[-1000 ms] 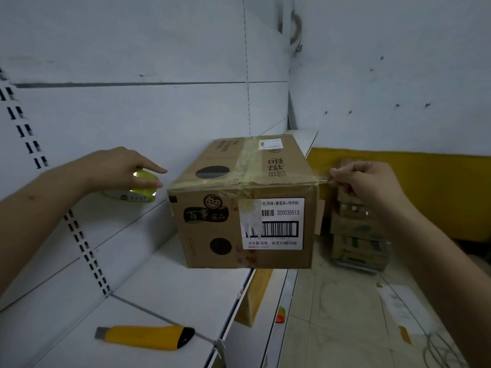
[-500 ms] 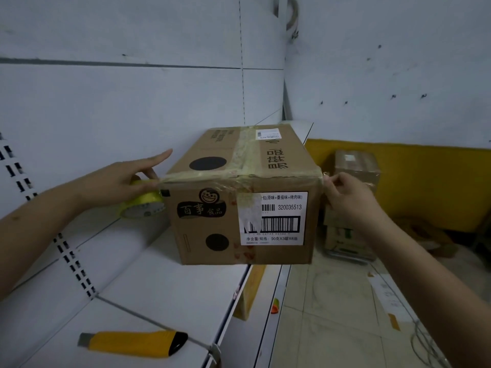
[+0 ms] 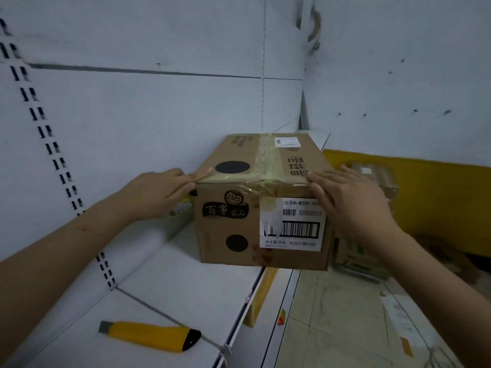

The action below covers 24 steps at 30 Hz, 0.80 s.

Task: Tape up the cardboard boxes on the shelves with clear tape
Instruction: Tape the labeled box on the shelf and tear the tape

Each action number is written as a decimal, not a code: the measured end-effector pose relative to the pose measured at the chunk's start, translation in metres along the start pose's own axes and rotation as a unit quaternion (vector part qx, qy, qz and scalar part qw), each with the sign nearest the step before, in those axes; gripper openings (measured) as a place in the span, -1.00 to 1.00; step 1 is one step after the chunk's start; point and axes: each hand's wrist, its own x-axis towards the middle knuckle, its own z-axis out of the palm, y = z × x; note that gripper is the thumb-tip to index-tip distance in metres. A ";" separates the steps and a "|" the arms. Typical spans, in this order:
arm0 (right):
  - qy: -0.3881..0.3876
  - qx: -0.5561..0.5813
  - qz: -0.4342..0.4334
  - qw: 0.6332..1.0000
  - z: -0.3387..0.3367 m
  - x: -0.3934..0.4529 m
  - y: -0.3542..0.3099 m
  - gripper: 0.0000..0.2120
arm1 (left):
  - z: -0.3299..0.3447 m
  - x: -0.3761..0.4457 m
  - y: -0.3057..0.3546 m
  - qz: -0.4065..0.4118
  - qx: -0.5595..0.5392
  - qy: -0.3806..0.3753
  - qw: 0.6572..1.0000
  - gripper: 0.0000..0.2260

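at frame centre, a cardboard box (image 3: 265, 203) sits on the white shelf (image 3: 164, 282), its near face turned toward me and its front right corner jutting past the shelf edge. near face: printed logo with a smiling face, two black dots, white barcode label (image 3: 292, 224) on the right half. a strip of clear tape (image 3: 252, 181) runs along the top front edge, wrinkled and glossy near the middle; an older yellowish band of tape runs back along the top seam.

my left hand (image 3: 159, 189), centre left of frame, is pressed against the box's upper left corner, fingers fairly straight, thumb lying on the top edge over the tape end. just under that hand, against the box's left side, part of the tape roll (image 3: 180, 209) shows, yellowish and pale; cannot tell whether the palm holds it or only covers it.

my right hand (image 3: 350, 203), centre right, lies flat and spread over the box's upper right corner, fingers straight, fingertips on the top edge where the tape ends, palm over the right edge of the near face. nothing gripped.

lower left of frame: a yellow utility knife (image 3: 151, 335) with black tip lies on the shelf, well apart from the box. left side: white back panel with slotted upright (image 3: 61, 166). right of frame: tiled floor, yellow wall band (image 3: 438, 197), more cartons (image 3: 372, 235) stacked behind my right hand, blurred.
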 end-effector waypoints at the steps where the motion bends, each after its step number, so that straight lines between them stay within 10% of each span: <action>1: -0.002 -0.016 -0.006 1.000 0.002 0.008 -0.009 -0.61 | 0.003 0.000 -0.001 -0.004 0.005 0.010 1.000 -0.52; 10: 0.027 0.026 -0.067 0.997 0.019 0.043 -0.088 -0.57 | 0.021 0.002 -0.005 0.002 0.018 0.090 0.996 -0.46; 24: -0.068 0.044 -0.116 0.990 0.070 0.085 -0.154 -0.56 | 0.024 0.002 -0.010 -0.090 -0.055 -0.002 0.994 -0.50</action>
